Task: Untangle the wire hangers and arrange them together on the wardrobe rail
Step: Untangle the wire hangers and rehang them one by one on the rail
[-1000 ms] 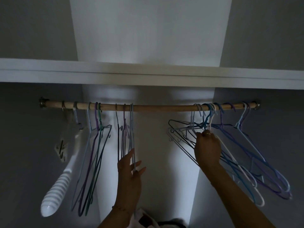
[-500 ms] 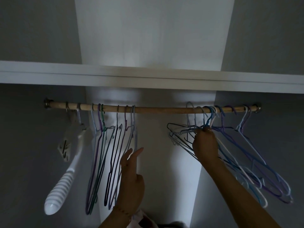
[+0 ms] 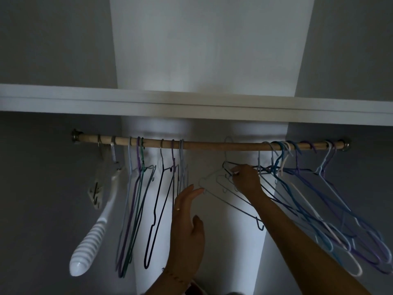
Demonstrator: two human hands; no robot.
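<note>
inside a dim wardrobe, a person's left hand [image 3: 187, 222] rises in the foreground with its fingers [image 3: 192, 191] straight and loosely spread, gripping nothing, the fingertips near the lowest corner of a pale wire hanger [image 3: 214, 188] that hangs tilted in mid-air. on one finger sits a thin ring [image 3: 177, 209]. a little farther in, the right hand [image 3: 246, 179] reaches up from the lower right, its fingers curled and pinching the dark and pale wires at the left edge of a tangled bunch of hangers [image 3: 319, 201]; the pale hanger's hook [image 3: 228, 141] shows faintly at the rail, whether on it or just off it cannot be told. that bunch, in blue, purple, white and grey, crowds the right end of the wooden wardrobe rail [image 3: 212, 145], its hooks crossed over one another and its frames fanning down to the right. to the left of the hands, a tidier group of hangers [image 3: 136, 205] in purple, green, grey and dark blue hangs nearly edge-on from the left half of the rail. farthest left, a white ribbed plastic handle [image 3: 89, 250] dangles from a hook on the rail, beside a small wall hook plate [image 3: 96, 193]. above the rail runs a white shelf [image 3: 63, 100], with a pale back panel [image 3: 212, 43] behind.
</note>
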